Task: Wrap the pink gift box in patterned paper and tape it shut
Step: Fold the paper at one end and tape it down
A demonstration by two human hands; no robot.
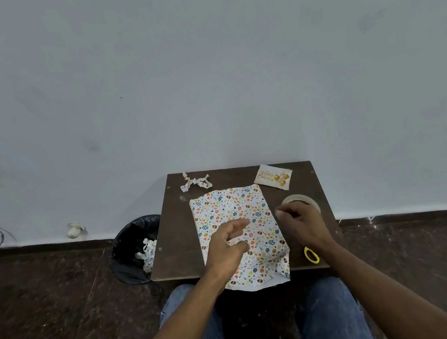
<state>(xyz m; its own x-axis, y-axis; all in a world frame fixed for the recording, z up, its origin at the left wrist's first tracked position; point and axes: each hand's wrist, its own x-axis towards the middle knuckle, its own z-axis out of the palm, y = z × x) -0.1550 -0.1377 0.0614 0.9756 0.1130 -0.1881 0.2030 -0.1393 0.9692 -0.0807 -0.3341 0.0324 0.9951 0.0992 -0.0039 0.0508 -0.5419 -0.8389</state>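
- the patterned paper (232, 218) lies over the middle of the small dark table (174, 236), a long sheet running from near the far edge to past the near edge, where its white underside shows; the pink gift box itself cannot be seen.
- the left hand (226, 245) hovers over the paper's middle, forefinger and thumb stretched forward and a little apart, the other fingers loosely bent, holding nothing; whether the fingertips touch the paper cannot be told.
- the right hand (303, 222) is just beside the paper's right edge, fingers curled in with thumb and forefinger tips drawn together; whether they pinch anything cannot be told.
- a roll of tape (300, 200) lies flat just beyond the right hand's knuckles, partly hidden by it.
- yellow-handled scissors (311, 255) show beside the right wrist, near the table's front right corner.
- a "happy birthday" card (273, 176) rests at the far right corner, apart from the paper.
- a twisted paper bow (195, 182) lies near the far edge, just beyond the paper's top left corner.
- bare tabletop shows as a strip left of the paper and a narrower one to its right.
- a black-lined bin (135, 249) with paper scraps stands on the floor, touching the table's left side.
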